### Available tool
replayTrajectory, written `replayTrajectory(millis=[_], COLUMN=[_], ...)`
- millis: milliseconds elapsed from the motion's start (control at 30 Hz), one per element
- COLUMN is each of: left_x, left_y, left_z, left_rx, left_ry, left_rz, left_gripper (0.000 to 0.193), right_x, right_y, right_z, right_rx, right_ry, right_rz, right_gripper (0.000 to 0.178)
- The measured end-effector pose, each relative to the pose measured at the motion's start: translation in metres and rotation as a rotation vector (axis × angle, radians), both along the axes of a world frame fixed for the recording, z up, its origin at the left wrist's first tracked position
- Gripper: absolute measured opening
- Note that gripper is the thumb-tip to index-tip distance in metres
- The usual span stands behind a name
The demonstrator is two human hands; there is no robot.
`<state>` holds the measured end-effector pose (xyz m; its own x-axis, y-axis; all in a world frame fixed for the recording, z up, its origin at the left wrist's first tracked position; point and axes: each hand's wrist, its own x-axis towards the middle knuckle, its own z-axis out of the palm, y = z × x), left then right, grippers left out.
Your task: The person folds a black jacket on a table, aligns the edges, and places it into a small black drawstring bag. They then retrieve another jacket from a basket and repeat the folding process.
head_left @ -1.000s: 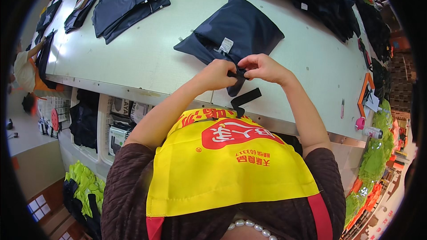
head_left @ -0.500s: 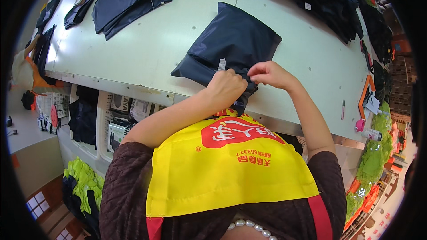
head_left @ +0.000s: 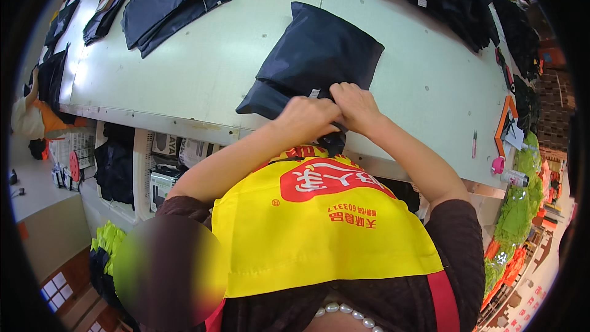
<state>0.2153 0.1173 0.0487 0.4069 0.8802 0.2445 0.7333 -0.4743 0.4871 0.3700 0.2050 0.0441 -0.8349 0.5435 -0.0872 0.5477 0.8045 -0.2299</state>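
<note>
A dark navy garment [head_left: 316, 55] of smooth, slightly shiny cloth lies on the pale table in front of me, its near part bunched up at the table edge. My left hand [head_left: 307, 115] is closed on the gathered cloth there, with its fingertips hidden. Right beside it, my right hand [head_left: 355, 104] pinches the same garment, knuckles up. A small white label [head_left: 314, 93] shows on the cloth between the two hands. Below them a dark end of the garment [head_left: 334, 142] hangs over the edge against my yellow apron [head_left: 326, 233].
Folded dark garments [head_left: 175, 6] lie at the far left of the table [head_left: 203, 74], and a larger dark pile [head_left: 424, 0] at the far right. Scissors-like pink tool [head_left: 474, 144] and an orange frame [head_left: 505, 126] lie right. Another person's arm [head_left: 27, 110] shows at the left edge.
My right hand has come in and closed on the garment, over the cloth near the label. My left hand has shifted slightly; the label is now partly covered.
</note>
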Motion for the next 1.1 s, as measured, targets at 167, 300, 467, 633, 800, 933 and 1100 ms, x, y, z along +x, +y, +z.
replayTrajectory(millis=[167, 300, 467, 633, 800, 933, 1100], left_x=[-0.046, -0.047, -0.037, -0.034, -0.027, -0.015, -0.01], left_y=[0.004, -0.001, -0.005, 0.022, 0.033, 0.032, 0.026], left_z=[-0.018, -0.022, 0.01, -0.018, -0.015, -0.013, -0.039], left_rx=[-0.222, -0.181, 0.455, 0.252, 0.121, 0.122, 0.159], left_ry=[0.209, 0.045, 0.082, -0.142, -0.343, -0.41, -0.386], left_rz=[0.136, 0.097, 0.048, -0.093, 0.005, 0.037, 0.076], left_gripper=[0.046, 0.035, 0.016, 0.013, 0.012, 0.011, 0.012], right_x=[0.011, 0.002, 0.008, 0.017, 0.03, 0.045, 0.062], right_y=[-0.002, -0.001, -0.014, -0.023, -0.041, -0.047, -0.034], right_z=[-0.008, -0.012, 0.006, 0.0, 0.016, -0.005, -0.013], right_rx=[0.003, 0.108, -0.148, -0.131, -0.182, -0.112, -0.143], right_ry=[0.125, 0.374, 0.639, 0.653, 0.476, 0.353, 0.305], right_rz=[-0.011, -0.04, -0.092, -0.073, -0.331, -0.25, -0.035], right_gripper=[0.026, 0.013, 0.008, 0.008, 0.05, 0.049, 0.05])
